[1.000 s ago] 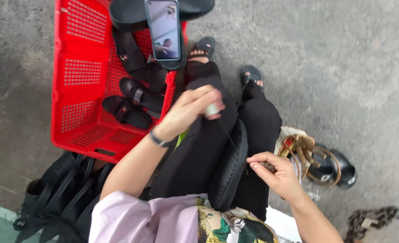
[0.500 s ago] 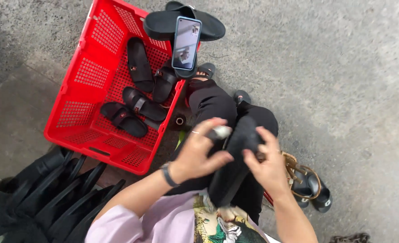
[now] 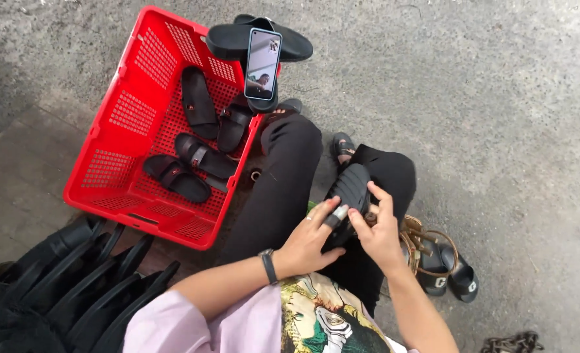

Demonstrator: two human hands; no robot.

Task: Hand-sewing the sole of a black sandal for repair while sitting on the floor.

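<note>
I sit on the ground in black trousers with a black ridged sandal sole (image 3: 351,189) on my lap. My left hand (image 3: 311,239) grips the sole from the left, with a small grey tube (image 3: 340,212) held between its fingers against it. Fingers spread, my right hand (image 3: 376,230) holds the sole's right side. A black band circles my left wrist.
A red plastic crate (image 3: 120,117) with several black sandals stands at my left. A phone (image 3: 262,63) leans on its far rim, against two black soles (image 3: 234,40). A stack of black soles (image 3: 74,274) lies lower left. Sandals with straps (image 3: 442,269) lie at my right on concrete.
My right hand came up from beside my thigh to the sole. Both hands now hold it together on my lap. The view has shifted, so the crate sits further left.
</note>
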